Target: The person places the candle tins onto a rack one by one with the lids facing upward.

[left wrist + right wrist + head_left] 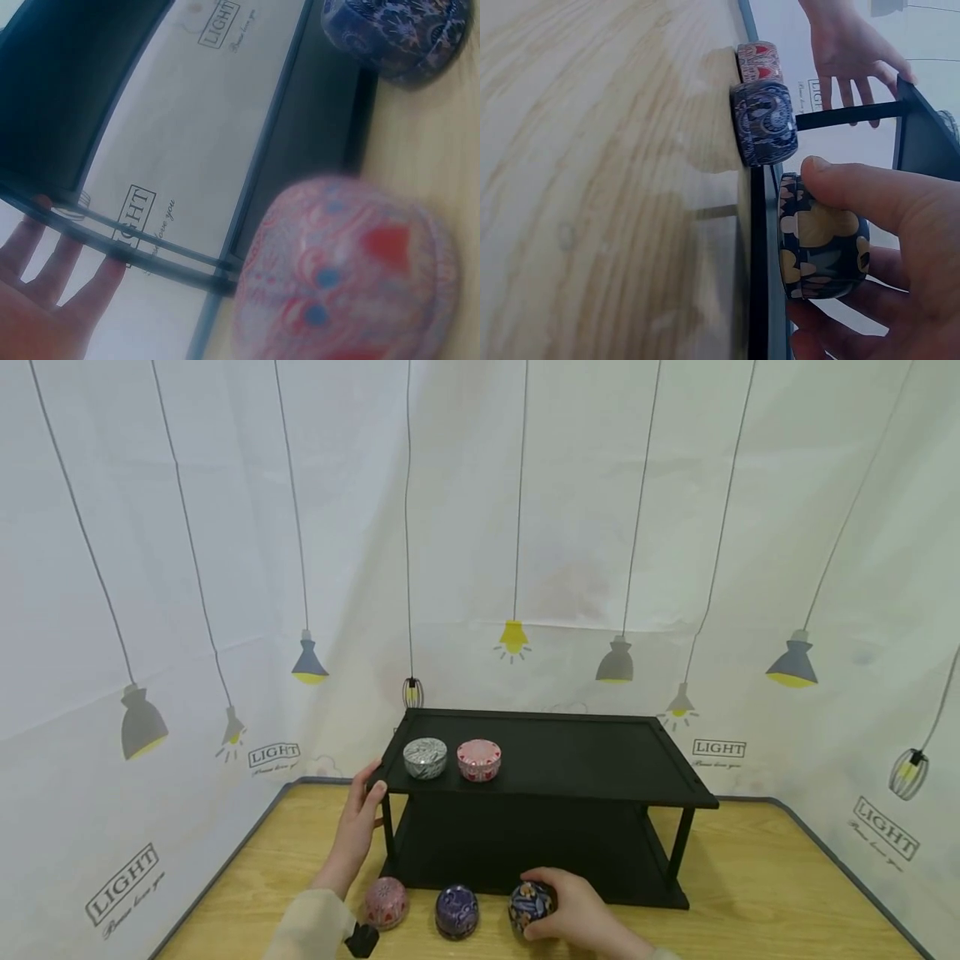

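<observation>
My right hand [573, 910] grips a round dark tin [529, 903] with gold flower shapes, thumb on one side and fingers on the other, just in front of a two-tier black shelf [577, 760]. Whether that tin touches the table cannot be told. My left hand [358, 822] holds the front left corner of the shelf's upper board, thumb on its edge and fingers by the post. A purple patterned tin [457, 912] and a pink patterned tin [386, 903] stand on the table before the shelf. On the upper board sit a grey-white tin [425, 758] and a pink-and-red tin [479, 761].
The shelf stands on a wood-grain table [780, 877]. Behind and on both sides hangs a pale cloth [465, 527] printed with lamps. Below the upper board lies the shelf's lower board [525, 843], with posts [680, 843] at its corners.
</observation>
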Tool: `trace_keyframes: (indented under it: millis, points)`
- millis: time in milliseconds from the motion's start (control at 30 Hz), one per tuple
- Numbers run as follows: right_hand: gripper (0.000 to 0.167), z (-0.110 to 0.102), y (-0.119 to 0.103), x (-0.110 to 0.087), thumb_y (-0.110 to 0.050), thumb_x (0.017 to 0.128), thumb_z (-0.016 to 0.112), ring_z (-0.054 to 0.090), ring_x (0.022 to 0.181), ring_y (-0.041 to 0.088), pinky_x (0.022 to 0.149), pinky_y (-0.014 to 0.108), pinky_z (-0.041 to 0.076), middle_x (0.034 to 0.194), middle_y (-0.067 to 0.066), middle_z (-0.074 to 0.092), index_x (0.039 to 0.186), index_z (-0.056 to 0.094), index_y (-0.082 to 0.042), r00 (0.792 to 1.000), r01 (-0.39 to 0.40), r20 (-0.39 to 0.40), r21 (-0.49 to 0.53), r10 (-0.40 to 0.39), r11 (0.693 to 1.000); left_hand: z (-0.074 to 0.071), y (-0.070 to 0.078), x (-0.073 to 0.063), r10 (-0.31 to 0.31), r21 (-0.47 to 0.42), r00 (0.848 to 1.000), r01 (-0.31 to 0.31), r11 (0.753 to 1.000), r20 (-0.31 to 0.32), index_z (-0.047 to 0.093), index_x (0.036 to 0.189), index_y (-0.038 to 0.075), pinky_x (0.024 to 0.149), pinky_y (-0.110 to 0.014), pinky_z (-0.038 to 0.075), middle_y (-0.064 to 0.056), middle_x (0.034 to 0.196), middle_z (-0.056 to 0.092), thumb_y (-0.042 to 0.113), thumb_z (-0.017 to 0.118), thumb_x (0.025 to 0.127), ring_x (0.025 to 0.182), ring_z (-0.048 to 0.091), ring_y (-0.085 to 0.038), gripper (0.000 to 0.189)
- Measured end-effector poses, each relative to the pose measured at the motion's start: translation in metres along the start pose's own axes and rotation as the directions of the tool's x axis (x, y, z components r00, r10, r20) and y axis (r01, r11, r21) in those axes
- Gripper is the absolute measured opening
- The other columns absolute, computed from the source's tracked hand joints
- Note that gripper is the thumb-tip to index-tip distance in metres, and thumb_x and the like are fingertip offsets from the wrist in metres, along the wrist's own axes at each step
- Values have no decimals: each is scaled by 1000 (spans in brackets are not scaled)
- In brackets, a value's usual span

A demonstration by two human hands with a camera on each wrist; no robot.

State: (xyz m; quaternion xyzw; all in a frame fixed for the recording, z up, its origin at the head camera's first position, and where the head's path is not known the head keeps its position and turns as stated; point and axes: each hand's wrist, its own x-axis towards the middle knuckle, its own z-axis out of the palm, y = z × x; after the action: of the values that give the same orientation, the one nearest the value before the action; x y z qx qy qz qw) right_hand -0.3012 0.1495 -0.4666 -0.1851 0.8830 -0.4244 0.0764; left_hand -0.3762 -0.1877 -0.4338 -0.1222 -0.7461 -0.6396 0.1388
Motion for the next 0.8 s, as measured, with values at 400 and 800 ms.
trace_keyframes:
  millis: [400, 800]
  points:
    - [65, -8, -8, -6, -28, 69, 88, 60, 95, 23, 77, 45, 51, 119, 9, 61, 125, 62, -6, 1000, 14, -25, 31, -13, 999, 0, -1, 0, -7, -7, 1000, 8, 1000, 7, 27, 152, 19, 96, -69, 33, -14, 159, 16, 39, 41, 104, 135, 32, -42, 54]
    - [62, -16, -15, -11, -31, 72, 86, 59, 91, 20, 73, 40, 50, 117, 7, 62, 124, 62, -8, 997, 40, -70, 42, -37, 998, 0, 5, -2, -25, -22, 999, 25, 999, 23, 25, 153, 19, 98, -68, 32, -12, 160, 12, 36, 41, 105, 138, 27, -41, 54]
